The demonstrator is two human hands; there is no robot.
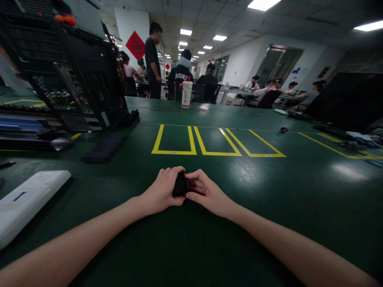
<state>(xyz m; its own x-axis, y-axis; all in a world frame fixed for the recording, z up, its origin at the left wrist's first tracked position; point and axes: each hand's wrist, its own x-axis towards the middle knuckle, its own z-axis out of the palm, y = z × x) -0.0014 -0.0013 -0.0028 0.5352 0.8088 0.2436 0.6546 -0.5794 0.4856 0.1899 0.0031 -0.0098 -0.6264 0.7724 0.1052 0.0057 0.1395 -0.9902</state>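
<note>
A small black cylindrical object [180, 184] is held between my two hands, low over the green table. My left hand [160, 193] wraps its thumb and fingers round the wider left part. From the other side, my right hand [212, 194] pinches the narrower right end between thumb and fingertips. Parts of the object are covered by fingers, and its exact kind cannot be made out.
Yellow tape outlines [217, 154] mark the green table [197, 247] ahead. An open black computer case [80, 75] stands at left, with a white box-like device [30, 199] nearer me. A white cup [186, 95] stands at the far edge. Several people sit beyond.
</note>
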